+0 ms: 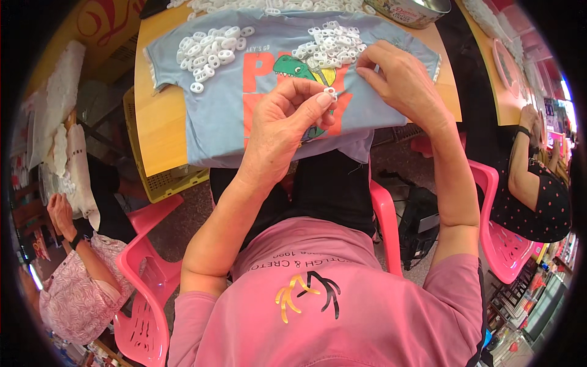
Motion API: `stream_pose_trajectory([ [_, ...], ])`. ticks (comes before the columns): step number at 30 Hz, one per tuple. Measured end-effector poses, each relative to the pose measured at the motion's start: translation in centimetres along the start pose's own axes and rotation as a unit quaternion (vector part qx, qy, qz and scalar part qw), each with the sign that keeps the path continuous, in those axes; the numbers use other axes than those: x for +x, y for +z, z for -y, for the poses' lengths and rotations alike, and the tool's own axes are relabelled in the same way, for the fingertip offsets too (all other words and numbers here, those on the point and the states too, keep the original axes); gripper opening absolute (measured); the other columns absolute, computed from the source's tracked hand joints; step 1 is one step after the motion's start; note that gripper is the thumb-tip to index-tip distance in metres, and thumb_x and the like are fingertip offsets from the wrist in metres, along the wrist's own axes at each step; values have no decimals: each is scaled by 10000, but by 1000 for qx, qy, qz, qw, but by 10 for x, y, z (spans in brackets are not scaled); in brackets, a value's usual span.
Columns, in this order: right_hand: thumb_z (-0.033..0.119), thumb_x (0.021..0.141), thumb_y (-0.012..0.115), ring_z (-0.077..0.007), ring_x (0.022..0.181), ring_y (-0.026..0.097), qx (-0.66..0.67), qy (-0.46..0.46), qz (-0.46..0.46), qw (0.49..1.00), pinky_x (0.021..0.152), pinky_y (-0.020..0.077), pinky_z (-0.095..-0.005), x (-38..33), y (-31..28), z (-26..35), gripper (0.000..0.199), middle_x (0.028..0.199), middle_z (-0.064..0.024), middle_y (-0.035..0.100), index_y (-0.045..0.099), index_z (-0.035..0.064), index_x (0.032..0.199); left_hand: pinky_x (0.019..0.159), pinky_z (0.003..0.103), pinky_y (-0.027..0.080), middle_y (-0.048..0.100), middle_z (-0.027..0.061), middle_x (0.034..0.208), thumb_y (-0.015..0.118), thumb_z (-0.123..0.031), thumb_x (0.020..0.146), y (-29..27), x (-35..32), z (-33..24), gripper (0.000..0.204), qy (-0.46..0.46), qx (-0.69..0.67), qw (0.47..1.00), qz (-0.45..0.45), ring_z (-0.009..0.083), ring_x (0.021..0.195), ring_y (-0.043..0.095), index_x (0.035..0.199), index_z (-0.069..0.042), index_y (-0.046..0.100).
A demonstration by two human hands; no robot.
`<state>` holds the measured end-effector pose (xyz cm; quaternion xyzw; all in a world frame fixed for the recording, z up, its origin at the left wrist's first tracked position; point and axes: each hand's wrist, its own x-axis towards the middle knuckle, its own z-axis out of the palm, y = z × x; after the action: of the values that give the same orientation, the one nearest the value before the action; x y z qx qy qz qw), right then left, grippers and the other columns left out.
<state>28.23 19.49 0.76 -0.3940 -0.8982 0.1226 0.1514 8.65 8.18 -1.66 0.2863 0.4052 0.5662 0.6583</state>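
My left hand pinches a small white plastic piece between thumb and fingertips, above the middle of a light blue T-shirt spread on the table. At the left edge of a pile of jagged white plastic pieces, I cannot see any finger of mine; my right hand is at its right edge instead. Its thumb and bent fingers are apart, with nothing visible between them. Farther left on the shirt lies a second pile, of rounded white pieces with two holes.
The yellow wooden table has more white pieces along its far side and a round tin at the far right. Pink chairs stand on both sides. People sit at left and right. A yellow crate is below the table's left edge.
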Motion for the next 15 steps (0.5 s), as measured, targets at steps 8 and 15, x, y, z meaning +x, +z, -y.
stream_pose_trajectory([
  [8,114,832,629,-293,721,622,84,45,-11,995,681,491,-379,0,-3,-3,146,814,-142,618,619,0,922,731,249,508,669,64,889,667,-143,912,-4,2,2,180,1,-28,1000,8,106,771,624,1006,1,614],
  [15,84,949,568,-51,689,526,353,134,-27,925,626,437,-205,-13,4,20,204,863,6,594,650,0,1115,741,250,513,673,77,906,658,-141,919,-8,4,-2,179,1,-38,999,2,111,791,634,1013,3,610],
])
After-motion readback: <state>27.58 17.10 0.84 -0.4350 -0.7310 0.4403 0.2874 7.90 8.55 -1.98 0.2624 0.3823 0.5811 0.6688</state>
